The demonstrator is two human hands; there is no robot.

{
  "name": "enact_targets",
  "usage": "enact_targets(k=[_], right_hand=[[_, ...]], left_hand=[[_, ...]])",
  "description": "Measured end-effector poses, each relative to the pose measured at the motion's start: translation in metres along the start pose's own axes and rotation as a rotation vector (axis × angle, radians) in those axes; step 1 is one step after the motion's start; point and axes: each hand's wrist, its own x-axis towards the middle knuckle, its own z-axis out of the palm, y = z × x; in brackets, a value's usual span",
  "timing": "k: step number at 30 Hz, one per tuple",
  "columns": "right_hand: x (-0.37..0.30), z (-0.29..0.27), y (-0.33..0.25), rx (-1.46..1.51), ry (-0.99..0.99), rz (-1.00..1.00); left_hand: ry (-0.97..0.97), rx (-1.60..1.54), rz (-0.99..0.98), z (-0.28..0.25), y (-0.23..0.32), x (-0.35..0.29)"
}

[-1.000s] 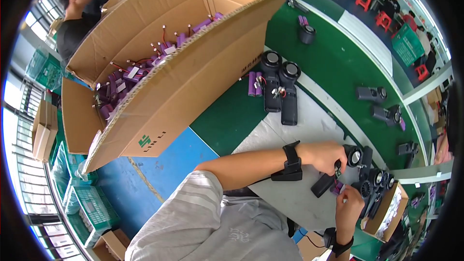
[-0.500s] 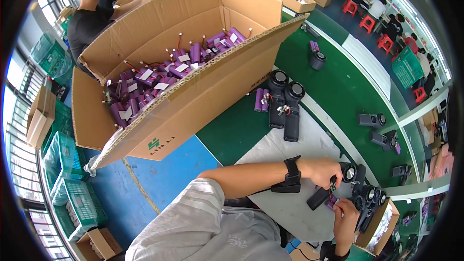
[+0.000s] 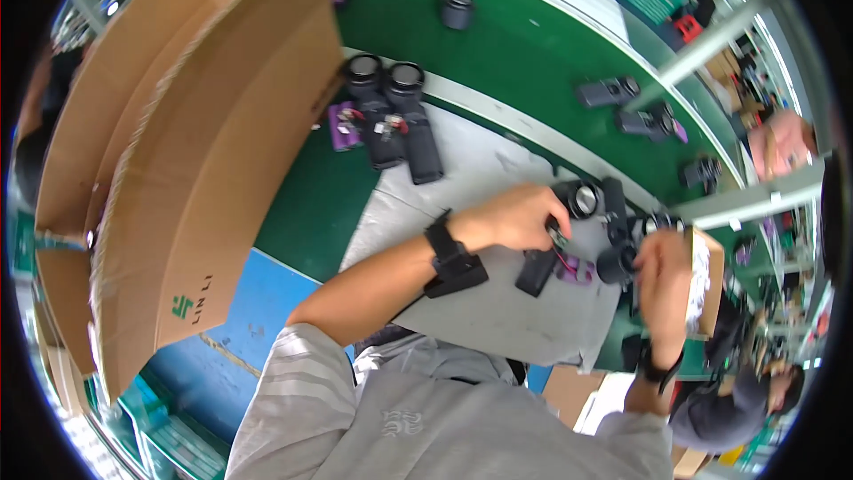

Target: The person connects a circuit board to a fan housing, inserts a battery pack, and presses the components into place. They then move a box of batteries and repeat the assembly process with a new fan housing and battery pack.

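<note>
My left hand [image 3: 520, 218] is closed at the near end of a black handheld device [image 3: 536, 273], where a small dark part and a red wire show by the fingertips. The wire runs toward a purple battery pack [image 3: 577, 269] lying on the grey mat. A round silver-faced head [image 3: 583, 200] sits just beyond these fingers; whether it belongs to the same device I cannot tell. To the right, my right hand [image 3: 664, 280] is smeared by motion, its fingers unclear. It is beside a black round-headed device [image 3: 615, 262], and I cannot tell whether they touch.
A big cardboard box [image 3: 227, 151] stands at the left. Two black devices [image 3: 413, 129] lie at the mat's far edge beside purple batteries [image 3: 344, 127]. More devices [image 3: 609, 91] rest on the green belt [image 3: 533, 40]. A small carton [image 3: 706, 285] is at the right.
The view has swung to the right. My right hand has come off the purple battery pack and moved away to its right. The left hand stays at the black device.
</note>
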Motion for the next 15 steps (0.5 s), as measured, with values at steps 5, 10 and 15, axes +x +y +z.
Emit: enact_targets(k=[5, 10, 15], right_hand=[[0.032, -0.004, 0.003, 0.139, 0.181, 0.237], [0.003, 0.035, -0.027, 0.072, -0.162, -0.125], [-0.004, 0.082, -0.015, 0.032, -0.124, -0.240]], left_hand=[[-0.002, 0.011, -0.119, -0.006, 0.005, -0.010], [0.103, -0.003, -0.111, -0.007, 0.007, 0.000], [0.165, -0.085, -0.130, -0.007, 0.002, 0.001]])
